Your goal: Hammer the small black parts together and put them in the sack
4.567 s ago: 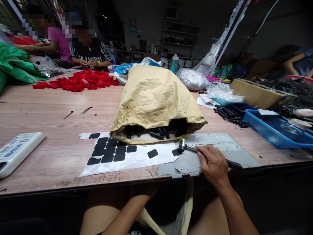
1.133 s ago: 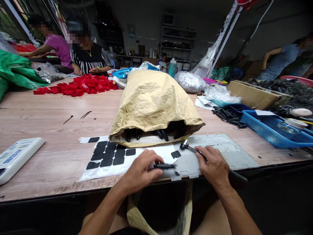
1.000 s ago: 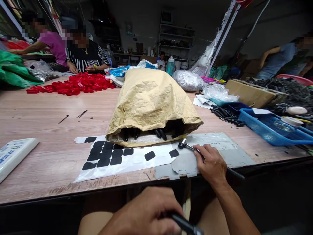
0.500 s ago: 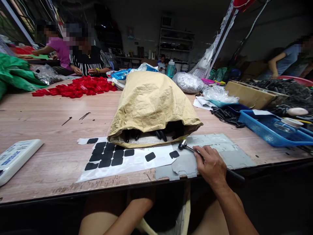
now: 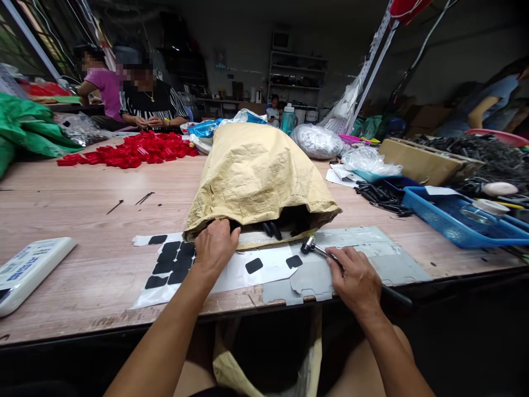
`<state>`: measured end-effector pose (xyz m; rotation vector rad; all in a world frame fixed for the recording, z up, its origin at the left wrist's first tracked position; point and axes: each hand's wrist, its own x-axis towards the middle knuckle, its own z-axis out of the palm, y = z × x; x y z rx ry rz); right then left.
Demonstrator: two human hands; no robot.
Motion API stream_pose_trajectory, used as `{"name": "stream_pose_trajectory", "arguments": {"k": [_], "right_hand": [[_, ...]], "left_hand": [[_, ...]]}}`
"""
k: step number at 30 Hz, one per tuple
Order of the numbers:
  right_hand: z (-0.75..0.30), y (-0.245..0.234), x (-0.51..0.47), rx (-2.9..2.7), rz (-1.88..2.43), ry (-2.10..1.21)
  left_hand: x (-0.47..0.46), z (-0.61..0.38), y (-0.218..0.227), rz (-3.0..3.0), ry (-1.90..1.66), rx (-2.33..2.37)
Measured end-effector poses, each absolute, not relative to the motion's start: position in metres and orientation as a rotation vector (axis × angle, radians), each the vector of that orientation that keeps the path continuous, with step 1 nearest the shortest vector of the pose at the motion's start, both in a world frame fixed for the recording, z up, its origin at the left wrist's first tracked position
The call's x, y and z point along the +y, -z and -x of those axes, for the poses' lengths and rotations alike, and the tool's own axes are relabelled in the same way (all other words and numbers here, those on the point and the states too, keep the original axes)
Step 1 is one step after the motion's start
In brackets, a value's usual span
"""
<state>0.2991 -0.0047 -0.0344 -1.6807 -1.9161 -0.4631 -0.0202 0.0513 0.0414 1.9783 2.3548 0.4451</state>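
Note:
My right hand (image 5: 357,278) is wrapped around a small hammer (image 5: 317,249), its dark head just above the grey sheet (image 5: 318,275) at the table edge. My left hand (image 5: 217,245) reaches into the left side of the mouth of a tan paper sack (image 5: 260,171); the fingertips are hidden inside it. Black elongated pieces (image 5: 271,229) show in the sack's opening. Beneath and in front of the sack lies a white sheet (image 5: 235,275) bearing black rounded squares (image 5: 253,266), part of it covered by my left forearm.
A pile of red pieces (image 5: 132,150) lies at the back left, near two seated people. At the left edge is a white box-like device (image 5: 37,270). A blue tray (image 5: 467,220) and loose black parts (image 5: 380,196) occupy the right side. A tan open sack (image 5: 231,369) hangs below the table edge.
My left hand has risen from below the table edge to the sack's mouth, its fingers now inside. My right hand and the hammer have stayed nearly in place.

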Motion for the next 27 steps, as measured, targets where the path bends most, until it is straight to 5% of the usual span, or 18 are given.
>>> {"name": "stream_pose_trajectory", "arguments": {"k": [8,17,27], "right_hand": [[-0.299,0.034,-0.006,-1.908,1.676,0.461],[-0.299,0.035,-0.005,-1.901,1.679,0.462],[-0.286,0.01,-0.017,-1.848,1.528,0.151]], "left_hand": [[0.043,0.02,-0.043,-1.98,-0.319,2.293],[0.003,-0.001,-0.022,-2.175,-0.623,1.5],[0.005,0.001,0.001,-2.037,-0.827,1.348]]}}
